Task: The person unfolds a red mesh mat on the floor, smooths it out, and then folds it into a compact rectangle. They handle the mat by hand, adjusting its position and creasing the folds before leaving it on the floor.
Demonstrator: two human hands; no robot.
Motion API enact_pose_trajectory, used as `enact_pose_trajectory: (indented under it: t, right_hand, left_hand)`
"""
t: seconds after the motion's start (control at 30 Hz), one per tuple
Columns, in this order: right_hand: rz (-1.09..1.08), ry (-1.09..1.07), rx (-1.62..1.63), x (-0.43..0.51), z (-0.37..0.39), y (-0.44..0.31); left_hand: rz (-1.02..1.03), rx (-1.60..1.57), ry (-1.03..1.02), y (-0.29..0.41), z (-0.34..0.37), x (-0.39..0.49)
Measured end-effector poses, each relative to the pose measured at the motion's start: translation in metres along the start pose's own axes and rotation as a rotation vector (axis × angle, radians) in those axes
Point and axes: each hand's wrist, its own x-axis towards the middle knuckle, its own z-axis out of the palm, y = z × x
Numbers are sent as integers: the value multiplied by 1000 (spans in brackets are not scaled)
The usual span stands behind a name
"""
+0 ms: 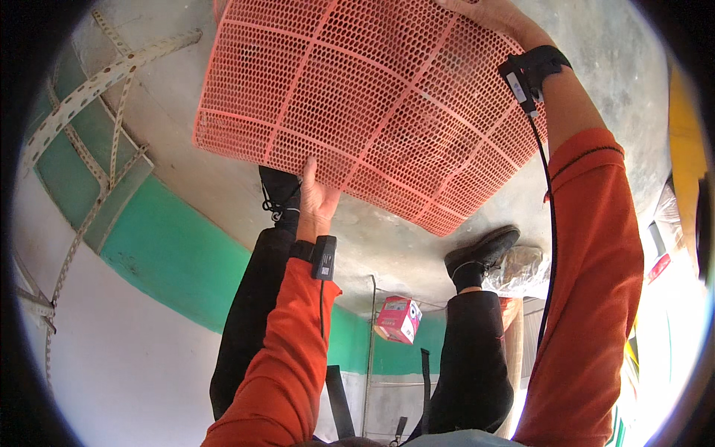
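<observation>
A coral-pink plastic mesh panel (385,95) with raised ribs is held before me, tilted over the concrete floor (380,229). Whether it is a flat sheet or the face of a tray cannot be told. My left hand (319,198) grips its near edge, thumb on the visible side and fingers hidden behind. At the upper right edge my right hand (497,17) holds the panel, its fingers partly cut off by the top of the picture. Black straps with small devices and cables sit on both wrists.
To the left stands a frame of perforated metal angle bars (95,72) near the green and white wall (173,251). My black shoes (483,251) rest on the floor. Behind them are a pink printed carton (398,319), a thin metal rod (371,341) and clear plastic wrap (519,268).
</observation>
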Motion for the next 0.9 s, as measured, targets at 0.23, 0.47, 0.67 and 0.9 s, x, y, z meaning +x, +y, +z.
enact_pose_trajectory:
  t: [0.23,0.47,0.67,0.9]
  right_hand:
    - [-137,184,-131,0,33,74]
    - [220,286,50,-123,77,123]
    - [489,337,492,-271,132,123]
    - [721,628,979,-409,278,110]
  left_hand:
    - [-33,56,156,17,7,8]
    - [-141,314,164,32,19,-17]
    - [-175,676,222,56,42,-78]
    - [-277,1139,-3,67,73,-34]
